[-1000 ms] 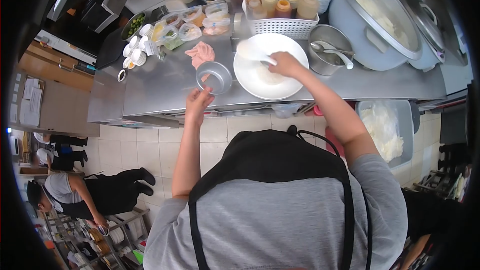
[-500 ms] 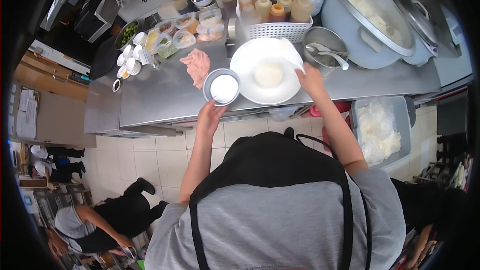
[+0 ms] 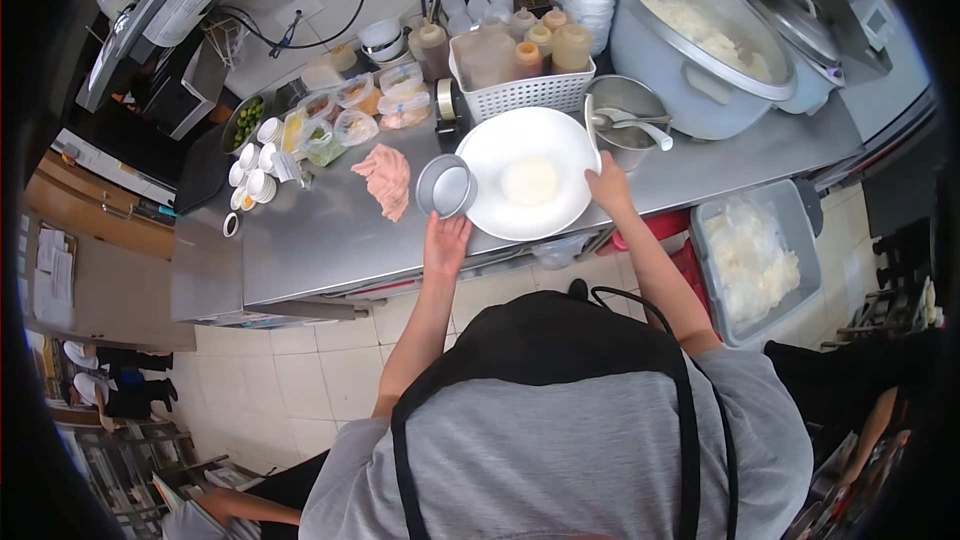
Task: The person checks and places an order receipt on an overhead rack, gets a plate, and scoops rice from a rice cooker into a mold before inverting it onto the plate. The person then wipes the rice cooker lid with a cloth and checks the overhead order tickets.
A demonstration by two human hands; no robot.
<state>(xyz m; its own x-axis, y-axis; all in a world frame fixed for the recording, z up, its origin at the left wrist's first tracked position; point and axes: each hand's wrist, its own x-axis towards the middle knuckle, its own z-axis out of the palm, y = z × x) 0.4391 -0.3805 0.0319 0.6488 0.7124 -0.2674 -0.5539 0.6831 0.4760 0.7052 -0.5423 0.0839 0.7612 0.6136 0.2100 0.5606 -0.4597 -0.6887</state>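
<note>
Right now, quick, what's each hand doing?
Left hand: holding the metal bowl at its near side.
Right hand: at the white plate; what it grips cannot be told.

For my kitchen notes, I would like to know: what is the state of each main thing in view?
Plate: bearing a white mound.
Metal bowl: open side up, left hand at its near edge.
Pot: uncovered, utensils inside.
Large tub: uncovered, white food inside.
Squeeze bottles: upright.
Pink cloth: crumpled.
Grey bin: open, plastic bag inside.
</note>
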